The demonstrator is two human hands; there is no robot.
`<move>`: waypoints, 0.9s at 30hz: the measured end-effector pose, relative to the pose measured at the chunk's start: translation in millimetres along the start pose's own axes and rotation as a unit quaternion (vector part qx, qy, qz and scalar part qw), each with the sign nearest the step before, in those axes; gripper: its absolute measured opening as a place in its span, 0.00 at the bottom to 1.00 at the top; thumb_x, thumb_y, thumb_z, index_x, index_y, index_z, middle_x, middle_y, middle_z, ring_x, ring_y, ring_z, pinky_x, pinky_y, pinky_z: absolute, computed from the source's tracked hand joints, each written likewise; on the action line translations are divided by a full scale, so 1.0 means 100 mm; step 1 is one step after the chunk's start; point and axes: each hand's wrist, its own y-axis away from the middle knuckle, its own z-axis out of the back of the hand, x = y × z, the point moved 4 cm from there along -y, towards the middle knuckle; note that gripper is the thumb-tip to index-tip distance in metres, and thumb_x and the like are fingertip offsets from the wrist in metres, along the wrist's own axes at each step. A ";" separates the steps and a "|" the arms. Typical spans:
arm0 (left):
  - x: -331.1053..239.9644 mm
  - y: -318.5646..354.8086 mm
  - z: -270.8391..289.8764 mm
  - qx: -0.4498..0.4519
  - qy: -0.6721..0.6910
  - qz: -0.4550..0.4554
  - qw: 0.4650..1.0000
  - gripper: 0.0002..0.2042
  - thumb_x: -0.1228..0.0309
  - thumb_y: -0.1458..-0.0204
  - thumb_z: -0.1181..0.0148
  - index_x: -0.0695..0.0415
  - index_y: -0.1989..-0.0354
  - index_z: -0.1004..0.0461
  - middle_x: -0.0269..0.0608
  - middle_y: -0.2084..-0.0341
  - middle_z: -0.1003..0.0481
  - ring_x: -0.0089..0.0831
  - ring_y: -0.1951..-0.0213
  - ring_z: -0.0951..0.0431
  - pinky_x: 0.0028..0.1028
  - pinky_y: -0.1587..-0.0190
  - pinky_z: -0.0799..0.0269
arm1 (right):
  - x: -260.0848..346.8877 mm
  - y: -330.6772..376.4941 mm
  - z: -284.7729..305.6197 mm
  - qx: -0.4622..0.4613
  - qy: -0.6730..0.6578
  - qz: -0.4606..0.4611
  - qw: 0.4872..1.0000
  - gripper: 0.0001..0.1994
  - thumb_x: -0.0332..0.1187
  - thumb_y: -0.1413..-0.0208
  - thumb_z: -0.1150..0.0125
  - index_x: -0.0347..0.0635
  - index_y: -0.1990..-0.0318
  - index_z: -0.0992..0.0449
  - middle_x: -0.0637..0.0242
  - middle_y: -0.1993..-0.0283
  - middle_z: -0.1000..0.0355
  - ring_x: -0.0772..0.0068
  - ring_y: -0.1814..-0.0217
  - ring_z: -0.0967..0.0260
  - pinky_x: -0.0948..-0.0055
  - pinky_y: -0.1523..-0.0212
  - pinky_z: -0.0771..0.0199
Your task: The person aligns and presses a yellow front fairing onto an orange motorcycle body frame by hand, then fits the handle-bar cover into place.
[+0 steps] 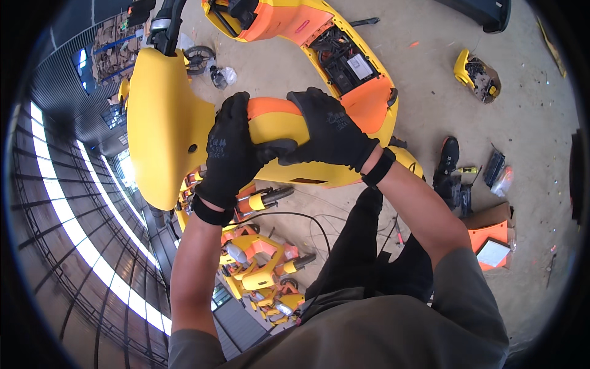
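Observation:
Both my hands, in black work gloves, grip a curved yellow-and-orange plastic cover [278,126] from its two sides. My left hand [230,150] is closed on its left edge. Across from it, my right hand [335,130] wraps the right edge, thumb toward the left hand. Whether the cover is fixed to anything beneath is hidden. Close by on the left stands the yellow front panel [161,123] of a scooter, below a dark handlebar [166,34]. Beyond my right hand lies yellow-and-orange scooter bodywork with an open compartment [347,61] showing dark parts and wiring.
More yellow scooters [261,261] stand in a row at lower left. A dark cable [316,221] curves below my hands. An open cardboard box [485,80] of parts sits at far right; an orange panel [482,240] and loose black parts [493,167] lie on the floor nearer me.

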 end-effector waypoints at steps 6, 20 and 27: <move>0.06 -0.02 -0.05 -0.001 -0.039 -0.016 0.999 0.42 0.51 0.62 0.21 0.66 0.43 0.33 0.57 0.54 0.25 0.54 0.54 0.22 0.42 0.51 0.25 | 0.19 -0.11 0.01 -0.109 -0.005 0.060 0.992 0.48 0.53 0.59 0.23 0.34 0.34 0.38 0.46 0.40 0.33 0.45 0.38 0.34 0.55 0.38 0.34; 0.07 -0.01 0.00 0.035 -0.055 -0.004 0.998 0.43 0.52 0.61 0.22 0.69 0.41 0.34 0.61 0.51 0.25 0.56 0.53 0.21 0.43 0.50 0.24 | 0.20 -0.20 -0.07 -0.113 -0.042 0.090 0.989 0.45 0.61 0.55 0.29 0.35 0.38 0.34 0.47 0.48 0.28 0.46 0.46 0.28 0.55 0.46 0.28; 0.01 -0.13 0.05 0.050 -0.072 -0.007 0.996 0.43 0.51 0.64 0.21 0.68 0.43 0.31 0.58 0.57 0.22 0.54 0.57 0.19 0.40 0.54 0.23 | 0.16 -0.20 -0.01 -0.137 -0.056 0.094 0.985 0.42 0.61 0.56 0.28 0.34 0.44 0.31 0.50 0.52 0.26 0.49 0.51 0.25 0.59 0.49 0.24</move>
